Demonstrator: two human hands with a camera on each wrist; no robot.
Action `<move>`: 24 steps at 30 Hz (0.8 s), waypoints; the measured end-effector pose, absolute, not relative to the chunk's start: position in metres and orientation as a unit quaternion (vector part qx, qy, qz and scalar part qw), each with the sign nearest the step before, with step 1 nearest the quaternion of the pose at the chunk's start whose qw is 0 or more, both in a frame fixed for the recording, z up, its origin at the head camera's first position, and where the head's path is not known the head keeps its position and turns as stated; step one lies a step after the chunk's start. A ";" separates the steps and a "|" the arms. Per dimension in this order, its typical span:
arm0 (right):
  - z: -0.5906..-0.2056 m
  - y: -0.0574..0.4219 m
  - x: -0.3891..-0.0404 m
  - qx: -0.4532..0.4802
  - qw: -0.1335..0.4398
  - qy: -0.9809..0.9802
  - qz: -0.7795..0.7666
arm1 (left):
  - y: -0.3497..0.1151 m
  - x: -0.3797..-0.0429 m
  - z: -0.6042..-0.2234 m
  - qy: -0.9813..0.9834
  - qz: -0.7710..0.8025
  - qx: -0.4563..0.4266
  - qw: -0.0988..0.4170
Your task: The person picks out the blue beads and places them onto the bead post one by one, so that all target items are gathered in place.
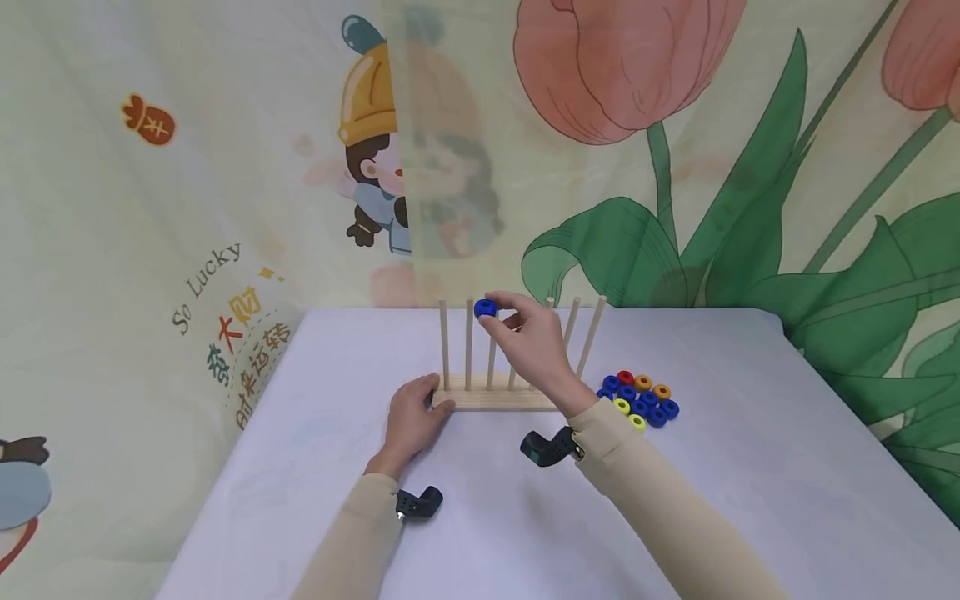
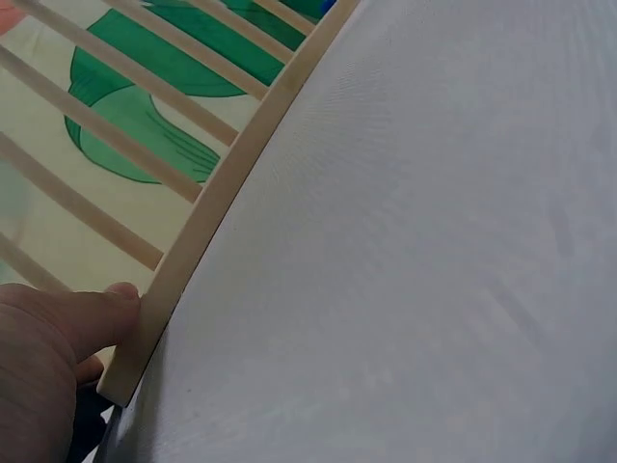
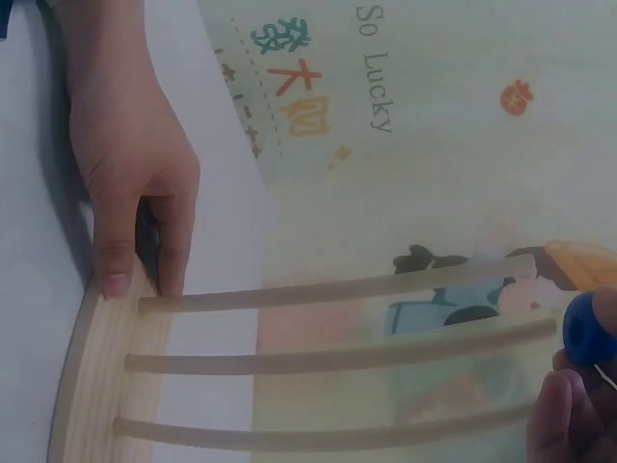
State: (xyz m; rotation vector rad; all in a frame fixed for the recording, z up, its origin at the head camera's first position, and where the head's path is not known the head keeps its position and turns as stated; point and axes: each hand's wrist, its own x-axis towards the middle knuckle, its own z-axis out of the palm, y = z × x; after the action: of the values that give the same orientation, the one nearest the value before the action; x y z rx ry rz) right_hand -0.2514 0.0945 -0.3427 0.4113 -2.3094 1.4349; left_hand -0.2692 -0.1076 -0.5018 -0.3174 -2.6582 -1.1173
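Note:
A wooden peg stand (image 1: 491, 402) with several upright dowels stands on the table. My left hand (image 1: 412, 412) grips the left end of its base, thumb along the front edge in the left wrist view. Up at the dowel tops, my right hand (image 1: 531, 343) pinches a blue ring (image 1: 485, 309) between thumb and fingers. In the right wrist view the ring (image 3: 580, 333) is close to the tip of the middle visible dowel (image 3: 386, 357), its hole partly showing. Some dowels on the right are hidden behind the right hand in the head view.
To the right of the stand lies a cluster of loose rings: several blue rings (image 1: 657, 416), yellow rings (image 1: 637, 422), orange rings (image 1: 662, 392) and a red ring (image 1: 625, 377). A white cloth covers the table (image 1: 480, 517). A printed curtain (image 1: 465, 167) hangs behind it.

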 end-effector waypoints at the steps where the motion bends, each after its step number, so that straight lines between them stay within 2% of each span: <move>1: -0.341 0.092 -0.253 0.147 0.194 -0.824 0.512 | -0.108 -0.269 -0.502 -0.909 -0.383 -0.110 0.121; 8: -0.334 0.076 -0.262 0.156 0.196 -0.817 0.519 | -0.107 -0.271 -0.505 -0.908 -0.382 -0.112 0.131; 24: -0.331 0.051 -0.278 0.155 0.196 -0.832 0.495 | -0.105 -0.270 -0.502 -0.917 -0.371 -0.093 0.109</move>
State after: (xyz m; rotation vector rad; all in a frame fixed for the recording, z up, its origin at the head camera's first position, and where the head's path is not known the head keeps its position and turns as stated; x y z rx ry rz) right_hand -0.2780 0.0509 -0.3307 0.4343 -2.3302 1.3868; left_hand -0.2696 -0.1048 -0.5021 -0.2744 -2.6975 -1.0922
